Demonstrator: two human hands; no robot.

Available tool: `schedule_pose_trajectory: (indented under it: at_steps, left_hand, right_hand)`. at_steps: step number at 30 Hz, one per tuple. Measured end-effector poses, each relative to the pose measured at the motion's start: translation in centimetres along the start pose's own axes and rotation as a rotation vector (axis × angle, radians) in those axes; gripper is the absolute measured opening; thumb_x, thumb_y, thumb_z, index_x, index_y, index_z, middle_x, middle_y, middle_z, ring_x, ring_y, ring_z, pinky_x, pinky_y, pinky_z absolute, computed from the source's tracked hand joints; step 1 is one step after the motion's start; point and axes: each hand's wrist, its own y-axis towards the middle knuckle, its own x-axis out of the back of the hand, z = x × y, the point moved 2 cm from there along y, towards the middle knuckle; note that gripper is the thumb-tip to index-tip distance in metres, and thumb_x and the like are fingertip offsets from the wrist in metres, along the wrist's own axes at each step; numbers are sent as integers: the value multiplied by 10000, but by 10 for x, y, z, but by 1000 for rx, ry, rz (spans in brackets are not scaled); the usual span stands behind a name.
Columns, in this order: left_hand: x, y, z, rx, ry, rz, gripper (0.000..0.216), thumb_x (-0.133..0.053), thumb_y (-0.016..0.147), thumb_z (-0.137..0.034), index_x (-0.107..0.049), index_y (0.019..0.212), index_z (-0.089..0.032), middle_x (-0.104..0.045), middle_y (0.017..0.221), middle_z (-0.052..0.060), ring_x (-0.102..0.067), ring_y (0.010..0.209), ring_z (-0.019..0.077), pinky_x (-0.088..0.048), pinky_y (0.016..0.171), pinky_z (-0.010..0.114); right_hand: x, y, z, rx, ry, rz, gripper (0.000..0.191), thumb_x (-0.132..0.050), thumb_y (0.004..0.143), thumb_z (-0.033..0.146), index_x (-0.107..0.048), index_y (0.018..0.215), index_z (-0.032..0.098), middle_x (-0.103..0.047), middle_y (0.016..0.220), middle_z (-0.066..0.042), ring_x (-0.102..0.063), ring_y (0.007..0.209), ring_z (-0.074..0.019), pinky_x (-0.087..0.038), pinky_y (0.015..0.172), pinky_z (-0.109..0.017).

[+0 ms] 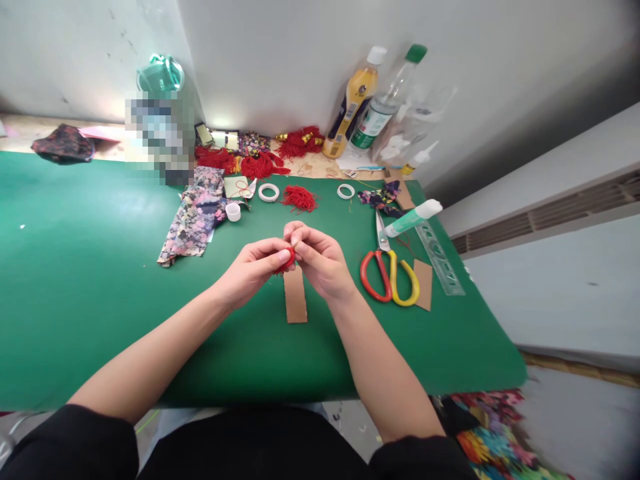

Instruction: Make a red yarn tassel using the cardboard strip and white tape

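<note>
Between my two hands, above the green table, is a small red yarn tassel (pixel 287 261). My left hand (pixel 261 263) pinches it between thumb and fingers. Fingertips of my right hand (pixel 320 257) press together at the tassel's top, on something too small to make out. Directly below my hands lies a strip of brown cardboard (pixel 296 300), its upper end partly covered by them. Beyond my fingers rests a loose bundle of red yarn (pixel 300 198). Scissors with one red and one yellow handle (pixel 384 267) lie to the right of my right hand.
A glue stick (pixel 415 217) and a clear ruler (pixel 441 260) lie beside the scissors. Floral fabric (pixel 195 217) and a white tape roll (pixel 269 193) are at the back left. A yellow bottle (pixel 353 100) and a clear bottle (pixel 383 103) stand against the wall.
</note>
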Motion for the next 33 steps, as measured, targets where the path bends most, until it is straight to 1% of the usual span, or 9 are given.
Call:
schedule_pose_trajectory:
  at_steps: [4,10,14,17,21,22,24,28,33]
  left_hand:
    - [1,0,0,62,-44,-26,292,-784,667,-444,-698,730,-172,-595,664,13,-510,644,107,-404,629,267]
    - [0,2,-2,95,-107,-40,283,-798,649,-410,-693,674,-149,-558,612,7,-486,620,93,-395,632,252]
    - [2,1,0,77,-24,-22,290,-742,709,-421,-684,692,-138,-579,631,21,-499,631,111,-397,620,259]
    - [2,-1,0,-75,157,-22,292,-651,792,-430,-680,750,-142,-616,684,35,-532,663,141,-431,646,286]
    - [0,-7,-9,-479,586,-178,174,-667,804,-317,-672,896,-169,-643,822,34,-582,774,158,-470,759,308]
    - [-1,-9,-10,-546,675,-208,147,-679,801,-288,-668,891,-173,-641,829,31,-584,781,152,-472,767,302]
    - [-3,-9,-11,-611,772,-238,96,-690,801,-248,-661,853,-174,-636,800,21,-585,763,137,-473,753,284]
    - [-1,-7,-10,-582,734,-222,70,-679,818,-233,-656,803,-169,-640,747,14,-592,728,128,-474,721,268]
    - [1,-5,-8,-410,562,-139,149,-636,855,-283,-655,767,-164,-636,724,16,-590,686,129,-469,695,275]
  right_hand:
    - [1,1,0,-11,11,-21,208,-712,771,424,-657,778,224,-572,914,-9,-484,635,-83,-481,588,-236]
    - [1,2,-1,-37,63,-21,193,-770,730,377,-680,810,226,-598,790,12,-509,606,-78,-495,563,-218]
    - [0,2,-1,-68,66,-21,196,-762,741,382,-658,756,216,-571,747,25,-485,543,-66,-478,519,-212]
    - [1,1,0,-57,53,-60,186,-779,722,359,-665,712,212,-583,834,11,-525,642,-76,-479,584,-210]
    - [3,1,-1,-15,-12,-109,190,-781,713,361,-665,691,213,-573,917,2,-543,775,-97,-487,760,-246]
    - [4,1,-1,-4,-30,-117,191,-776,716,366,-663,695,215,-570,930,0,-544,790,-102,-483,784,-257]
    - [5,1,-1,15,-66,-128,196,-767,721,379,-659,701,217,-566,952,-5,-547,817,-112,-478,803,-272]
    - [5,1,-2,31,-138,-146,227,-755,718,420,-651,706,218,-564,981,-22,-546,817,-129,-485,784,-295]
    - [5,2,-2,15,-85,-136,195,-762,711,399,-671,709,226,-580,972,-17,-560,872,-138,-467,884,-311]
